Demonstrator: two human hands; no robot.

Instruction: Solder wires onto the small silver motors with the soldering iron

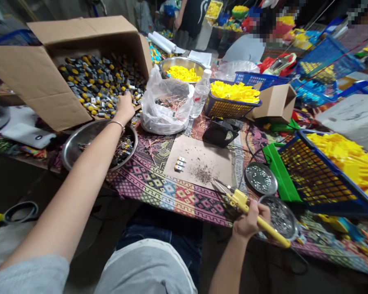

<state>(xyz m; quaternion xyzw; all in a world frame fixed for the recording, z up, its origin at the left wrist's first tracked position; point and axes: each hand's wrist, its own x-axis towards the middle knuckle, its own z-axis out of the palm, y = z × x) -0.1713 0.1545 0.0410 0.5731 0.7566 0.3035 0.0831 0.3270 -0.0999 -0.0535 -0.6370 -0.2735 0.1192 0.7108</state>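
Note:
My left hand (pixel 125 108) reaches to the front of a cardboard box (pixel 53 87) full of small motors (pixel 95 81) with yellow and black ends. Its fingers are bent together at a small silver motor (pixel 131 87), partly hidden by the hand itself. Below that forearm sits a steel bowl (pixel 68 149) with wires and motors in it. A yellow soldering iron (pixel 271 230) is gripped in my right hand (pixel 250 220), its thin metal tips pointing left over a brown board (pixel 199 153). Three small motors (pixel 180 163) lie in a row on the board beside dark crumbs (pixel 202 172).
A plastic bag (pixel 167 118) of wires, a water bottle (pixel 201 94) and a black fan-like box (pixel 221 132) stand behind the board. To the right are round metal dishes (pixel 261 178), a green tray (pixel 282 175) and a blue basket (pixel 319 179) of yellow parts. Another person (pixel 190 20) stands behind.

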